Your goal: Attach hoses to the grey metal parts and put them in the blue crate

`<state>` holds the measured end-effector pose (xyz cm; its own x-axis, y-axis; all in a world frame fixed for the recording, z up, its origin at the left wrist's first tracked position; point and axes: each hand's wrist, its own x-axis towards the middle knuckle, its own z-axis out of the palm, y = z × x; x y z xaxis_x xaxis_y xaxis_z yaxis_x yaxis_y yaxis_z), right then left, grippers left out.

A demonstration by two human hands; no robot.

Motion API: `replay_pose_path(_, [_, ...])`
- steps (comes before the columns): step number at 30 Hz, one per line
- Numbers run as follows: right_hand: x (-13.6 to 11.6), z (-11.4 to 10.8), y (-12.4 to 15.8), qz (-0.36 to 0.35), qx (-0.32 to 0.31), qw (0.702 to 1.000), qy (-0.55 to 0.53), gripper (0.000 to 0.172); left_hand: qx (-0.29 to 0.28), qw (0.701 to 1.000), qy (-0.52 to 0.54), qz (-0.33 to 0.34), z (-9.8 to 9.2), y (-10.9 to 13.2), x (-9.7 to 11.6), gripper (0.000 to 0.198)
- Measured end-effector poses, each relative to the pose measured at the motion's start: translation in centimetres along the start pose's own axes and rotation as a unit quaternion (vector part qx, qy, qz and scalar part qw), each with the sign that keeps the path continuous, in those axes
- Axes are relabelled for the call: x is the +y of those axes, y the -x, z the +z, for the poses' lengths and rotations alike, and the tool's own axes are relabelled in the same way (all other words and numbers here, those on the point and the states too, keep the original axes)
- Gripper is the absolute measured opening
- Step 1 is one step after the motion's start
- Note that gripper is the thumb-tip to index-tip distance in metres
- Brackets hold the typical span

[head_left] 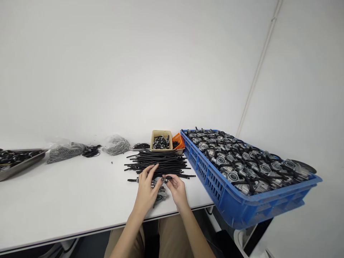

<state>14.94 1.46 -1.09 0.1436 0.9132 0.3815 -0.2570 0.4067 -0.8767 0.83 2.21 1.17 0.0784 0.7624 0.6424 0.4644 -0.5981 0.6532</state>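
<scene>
At the table's front edge, my right hand (176, 189) pinches a small black fitting (168, 178) with a shiny spot on it between thumb and fingers. My left hand (147, 184) reaches over from the other side, fingers apart, its thumb close to that fitting; whether it touches cannot be made out. Below and between both hands lies a silver metal casting (161, 196) with a dark round opening, partly covered by my left hand. Just beyond my fingers, a pile of black rubber hoses (158, 161) lies crosswise on the white table (80, 200).
A blue crate (236, 211) full of similar castings with hoses stands to the right, overhanging the edge. Behind the hoses are a cream bin (161, 132) of small fittings and an orange basket (178, 139). Plastic bags (116, 144) and a metal tray (24, 165) sit leftward.
</scene>
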Motion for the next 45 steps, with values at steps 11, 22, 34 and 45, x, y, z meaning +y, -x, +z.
replay_pose_path(11, [-0.5,0.4,-0.5,0.043,0.057,0.995,-0.075,0.030,-0.172,0.960,0.152,-0.161,-1.4,2.2,-0.6,0.101])
replay_pose_path(22, [0.0,3.0,0.3,0.030,-0.041,0.995,-0.091,0.022,-0.151,0.969,0.121,-0.153,-1.1,2.2,-0.3,0.070])
replay_pose_path(34, [-0.6,2.8,1.2,0.091,-0.007,0.984,-0.154,0.030,-0.138,0.973,0.069,-0.170,-1.2,2.1,0.3,0.053])
replay_pose_path(45, [-0.5,2.5,1.4,0.100,-0.005,0.980,-0.170,0.035,-0.137,0.972,0.075,-0.177,-1.2,2.2,0.1,0.053])
